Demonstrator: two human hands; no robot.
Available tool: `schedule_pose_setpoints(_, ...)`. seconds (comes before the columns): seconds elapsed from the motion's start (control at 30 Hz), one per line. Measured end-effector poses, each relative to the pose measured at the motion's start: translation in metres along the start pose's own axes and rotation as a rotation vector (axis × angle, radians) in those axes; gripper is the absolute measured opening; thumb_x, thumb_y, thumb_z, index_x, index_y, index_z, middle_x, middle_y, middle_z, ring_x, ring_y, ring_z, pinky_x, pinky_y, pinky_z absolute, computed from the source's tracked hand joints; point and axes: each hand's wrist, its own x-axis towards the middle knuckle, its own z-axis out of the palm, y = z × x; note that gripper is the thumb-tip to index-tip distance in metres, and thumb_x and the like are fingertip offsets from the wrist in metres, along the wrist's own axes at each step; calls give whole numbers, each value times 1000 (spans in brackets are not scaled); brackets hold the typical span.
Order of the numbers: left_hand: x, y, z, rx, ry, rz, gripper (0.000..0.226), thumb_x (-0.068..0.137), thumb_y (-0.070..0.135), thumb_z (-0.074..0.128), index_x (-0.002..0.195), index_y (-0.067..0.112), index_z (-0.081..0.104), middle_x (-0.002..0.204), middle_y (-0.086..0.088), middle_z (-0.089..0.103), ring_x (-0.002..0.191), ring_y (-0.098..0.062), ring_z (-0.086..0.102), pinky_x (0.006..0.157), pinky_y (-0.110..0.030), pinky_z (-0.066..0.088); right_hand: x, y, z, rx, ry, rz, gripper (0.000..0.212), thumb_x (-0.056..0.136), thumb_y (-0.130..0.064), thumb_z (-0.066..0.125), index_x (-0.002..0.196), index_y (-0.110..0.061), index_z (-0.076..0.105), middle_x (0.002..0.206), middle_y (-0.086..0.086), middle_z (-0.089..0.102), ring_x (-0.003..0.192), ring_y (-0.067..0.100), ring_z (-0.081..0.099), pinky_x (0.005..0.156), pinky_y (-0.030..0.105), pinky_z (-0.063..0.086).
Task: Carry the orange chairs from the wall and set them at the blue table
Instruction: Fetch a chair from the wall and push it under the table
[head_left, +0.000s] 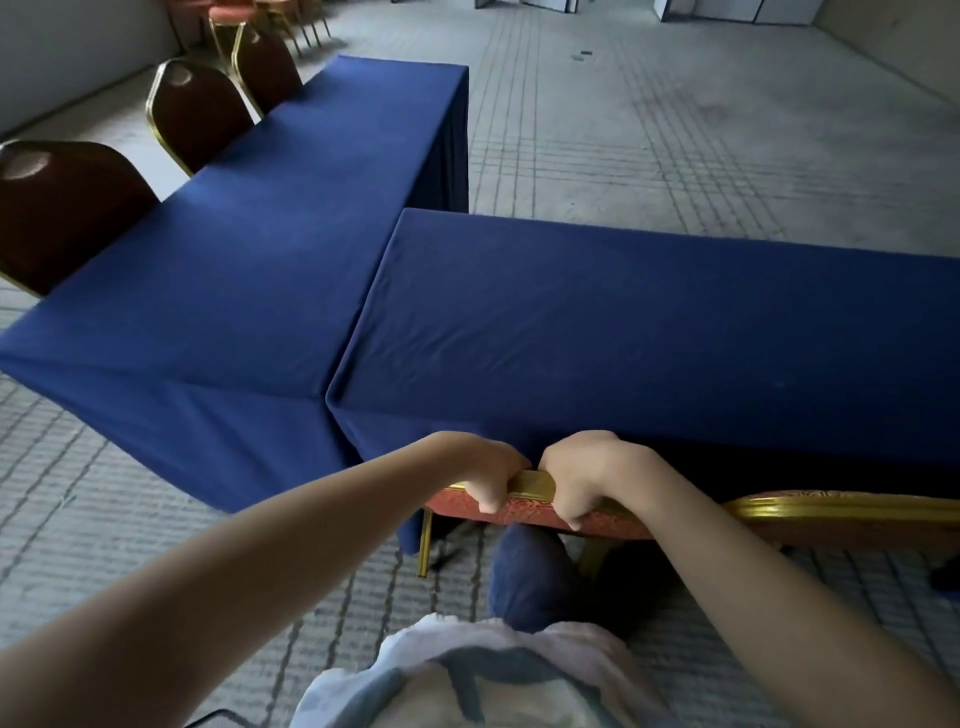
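Note:
An orange chair (524, 506) with a gold frame stands right against the near side of the blue table (649, 322), its seat hidden under the cloth. My left hand (488, 473) and my right hand (582, 478) both grip the top edge of its backrest, side by side. A second orange chair (841, 519) stands to its right at the same table. Another blue table (249, 249) joins it at a right angle on the left, with three dark-backed chairs (197, 111) along its far side. More orange chairs (234, 15) stand by the wall at the top left.
Grey patterned carpet (675, 130) spreads beyond the tables and around me. A pale wall (67, 47) runs along the far left. My knee in blue trousers (530, 577) is just behind the chair.

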Motion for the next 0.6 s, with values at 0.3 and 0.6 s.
schedule_pose_setpoints(0.3,22,-10,-13,-23,-13,-10,56,81,4,62,133,16,47,120,-9,60,93,-22,54,73,-31,40,16,13,-8,15,7,5,41,71,-26,75,109,-20,64,95,-1,67,84,21,63,67,30,46)
schedule_pose_setpoints(0.6,21,-11,-4,-17,-54,-17,70,81,17,71,142,20,37,127,-6,55,104,-24,53,80,-32,39,14,15,-2,83,3,-91,39,65,-42,76,97,-24,63,86,-7,69,75,15,64,64,27,47)
